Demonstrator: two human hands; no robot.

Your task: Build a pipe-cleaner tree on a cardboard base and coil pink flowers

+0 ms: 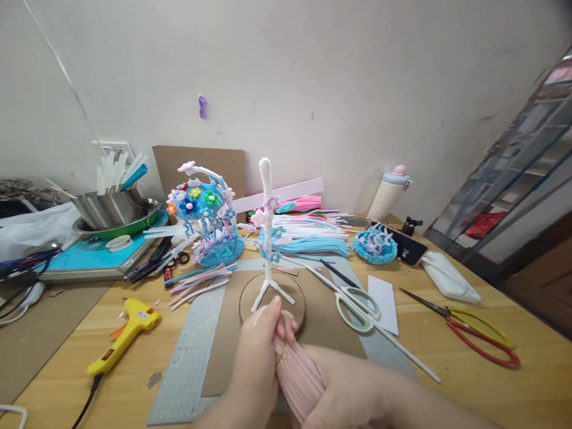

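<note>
A bundle of thin, pale pink fuzzy stems (pixel 300 380), bound near its upper end by a narrow yellowish band (pixel 281 353), is held between both hands at the lower middle of the view. Its banded end lies within the fingers of the left hand (pixel 261 335), which are curled closed, thumb uppermost and pointing away from the body. The right hand (pixel 334 384) is closed around the bundle's lower length from the right side; its fingertips are largely hidden. Both forearms enter from the bottom edge and converge. Directly beyond stands a white fuzzy upright stem with splayed feet and small flowers (pixel 268 238), apart from the hands, on a brown cardboard sheet (pixel 333 325) on the light wooden table (pixel 473 387).
</note>
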